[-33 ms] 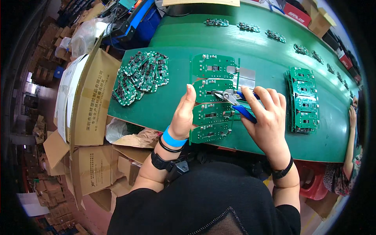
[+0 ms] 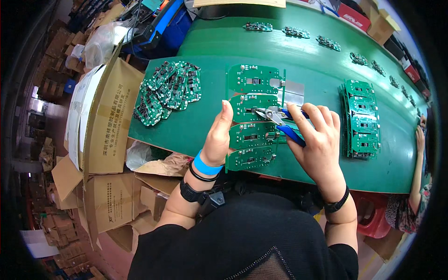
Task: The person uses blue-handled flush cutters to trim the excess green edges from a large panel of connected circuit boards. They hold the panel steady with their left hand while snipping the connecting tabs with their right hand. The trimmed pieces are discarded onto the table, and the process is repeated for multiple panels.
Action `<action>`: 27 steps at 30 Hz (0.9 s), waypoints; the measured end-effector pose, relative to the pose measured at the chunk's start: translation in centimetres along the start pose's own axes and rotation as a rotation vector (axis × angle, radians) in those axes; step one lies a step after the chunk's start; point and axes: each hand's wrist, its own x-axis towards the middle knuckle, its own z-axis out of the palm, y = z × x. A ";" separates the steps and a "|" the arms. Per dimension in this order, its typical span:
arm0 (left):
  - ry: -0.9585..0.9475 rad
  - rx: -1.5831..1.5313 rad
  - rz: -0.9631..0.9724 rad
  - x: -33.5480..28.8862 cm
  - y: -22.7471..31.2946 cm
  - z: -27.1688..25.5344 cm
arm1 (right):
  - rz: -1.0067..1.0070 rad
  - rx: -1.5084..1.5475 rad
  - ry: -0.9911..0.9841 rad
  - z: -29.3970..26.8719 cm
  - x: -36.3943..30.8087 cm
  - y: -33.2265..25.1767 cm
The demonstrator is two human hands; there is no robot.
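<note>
A panel of several joined green circuit boards [image 2: 242, 132] is held over the green table in front of me. My left hand [image 2: 218, 137] grips its left edge, with the thumb raised in view and the fingers hidden behind the panel. In my right hand [image 2: 319, 140] is a pair of side cutters [image 2: 269, 115] with blue handles. The cutters' jaws are parted and lie over the right part of the second board from the top. Whether the jaws touch the board, I cannot tell.
A heap of loose circuit boards [image 2: 175, 86] lies at left, a stack of board panels [image 2: 361, 119] at right. Single boards [image 2: 295, 32] line the far green surface. A grey metal plate [image 2: 295, 91] sits beyond the cutters. Cardboard boxes [image 2: 112, 121] flank the table; another person's hand [image 2: 420, 137] is far right.
</note>
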 end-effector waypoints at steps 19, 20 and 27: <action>0.019 -0.062 -0.013 -0.1 0.2 0.3 | -0.048 0.016 0.064 0.0 0.2 0.3; 0.020 -0.043 -0.014 0.0 0.0 -0.2 | -0.044 0.026 0.081 0.1 0.2 0.3; -0.105 -0.563 -0.065 -0.5 1.2 -1.7 | 0.128 0.102 0.155 -1.1 -0.1 1.0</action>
